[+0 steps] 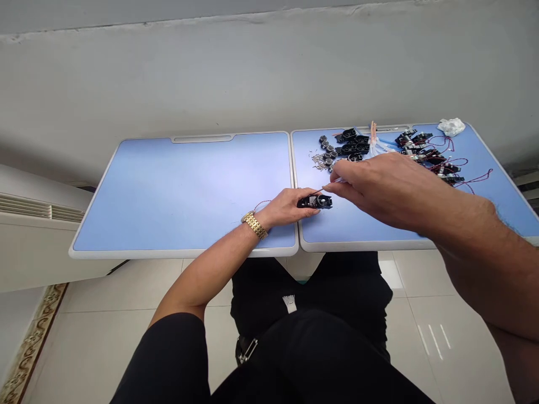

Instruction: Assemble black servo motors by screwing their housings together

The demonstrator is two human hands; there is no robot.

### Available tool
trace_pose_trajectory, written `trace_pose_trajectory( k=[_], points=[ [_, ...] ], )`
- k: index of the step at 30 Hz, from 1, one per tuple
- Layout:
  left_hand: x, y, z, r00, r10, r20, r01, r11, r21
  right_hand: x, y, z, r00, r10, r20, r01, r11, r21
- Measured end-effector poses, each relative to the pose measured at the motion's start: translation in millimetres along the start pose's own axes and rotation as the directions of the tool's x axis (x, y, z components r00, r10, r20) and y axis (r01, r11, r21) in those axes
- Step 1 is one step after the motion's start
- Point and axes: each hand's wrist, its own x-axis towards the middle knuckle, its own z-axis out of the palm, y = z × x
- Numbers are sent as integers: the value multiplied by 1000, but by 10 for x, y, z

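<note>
My left hand (288, 206), with a gold watch at the wrist, grips a small black plastic housing (315, 201) between thumb and fingers. The housing has a round opening at its right end and lies low over the right-hand table near the seam. A thin red wire (261, 202) shows behind the left wrist. My right hand (370, 182) is closed in a pinch on a thin rod-like tool (319, 191), whose tip meets the upper edge of the housing. The fingers cover most of the tool, so its exact kind is hidden.
Behind my right hand lie several black housings (349, 148), small round parts (326, 145) and a heap of tiny screws (320, 161). Black parts with red wires (433, 156) sit farther right, near crumpled white plastic (451, 127). Two blue-topped tables (189, 191) meet at a seam before the wall.
</note>
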Motion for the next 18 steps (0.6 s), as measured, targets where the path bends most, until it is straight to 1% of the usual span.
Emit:
trace_pose_trajectory(
  k=[4, 10, 14, 18],
  points=[
    [-6, 3, 1, 1000, 2, 6, -2, 999, -34, 63, -39, -91, 996, 42, 74, -40, 999, -35],
    [-14, 21, 21, 999, -8, -32, 7, 999, -48, 65, -46, -179, 989, 39, 146, -41, 999, 12],
    [-14, 31, 28, 998, -36, -48, 34, 998, -44, 68, -24, -147, 992, 48, 119, -38, 995, -89],
    [-11, 32, 32, 998, -43, -53, 40, 998, -55, 76, -2, -87, 997, 50, 53, -40, 984, -173]
  ],
)
